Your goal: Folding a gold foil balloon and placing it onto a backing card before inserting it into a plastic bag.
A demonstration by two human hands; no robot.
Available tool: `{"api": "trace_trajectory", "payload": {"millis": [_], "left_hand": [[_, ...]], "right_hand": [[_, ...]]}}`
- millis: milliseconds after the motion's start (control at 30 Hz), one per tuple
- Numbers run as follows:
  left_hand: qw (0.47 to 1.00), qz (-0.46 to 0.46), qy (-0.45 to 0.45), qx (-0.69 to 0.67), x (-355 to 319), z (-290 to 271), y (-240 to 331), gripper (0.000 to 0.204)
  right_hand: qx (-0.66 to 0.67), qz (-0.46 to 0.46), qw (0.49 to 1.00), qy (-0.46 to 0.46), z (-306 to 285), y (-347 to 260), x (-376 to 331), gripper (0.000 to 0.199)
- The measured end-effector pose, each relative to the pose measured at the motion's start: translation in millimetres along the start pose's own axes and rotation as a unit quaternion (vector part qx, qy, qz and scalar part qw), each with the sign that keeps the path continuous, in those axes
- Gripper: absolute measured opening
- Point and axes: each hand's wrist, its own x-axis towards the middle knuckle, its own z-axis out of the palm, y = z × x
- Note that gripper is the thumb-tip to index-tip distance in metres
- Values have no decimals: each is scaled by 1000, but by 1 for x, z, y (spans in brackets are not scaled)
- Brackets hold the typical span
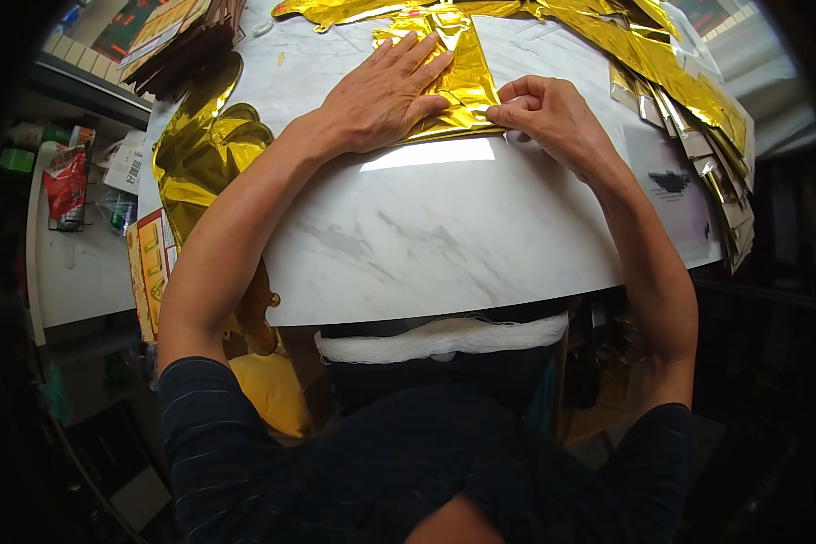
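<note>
A flat gold foil balloon [465, 65], without air and creased, lies folded on the white marble-patterned table [408, 236]. My left hand [381, 91] rests palm down across its left part, fingers spread. At its near right corner, my right hand [553, 118] pinches the foil edge between thumb and curled fingers. The near edge of the folded foil runs almost straight between my two hands.
More gold foil balloons [213, 150] drape over the table's left edge; others [635, 54] lie along the far right. Flat packages [698, 150] are stacked at the right edge, brown cards [186, 45] at the far left. A bundle of white strings [444, 340] hangs by the near edge.
</note>
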Motion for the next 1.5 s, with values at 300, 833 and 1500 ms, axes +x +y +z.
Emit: {"api": "trace_trajectory", "payload": {"millis": [300, 833, 1500], "left_hand": [[1000, 0, 3, 1, -1, 1, 0, 66], [1000, 10, 19, -6, -3, 1, -1, 76], [998, -35, 40, -23, -1, 4, 16, 73]], "right_hand": [[-82, -23, 995, 61, 9, 2, -3, 49], [-430, -373, 808, 151, 43, 8, -42, 54], [-283, -343, 895, 37, 26, 31, -45, 58]]}}
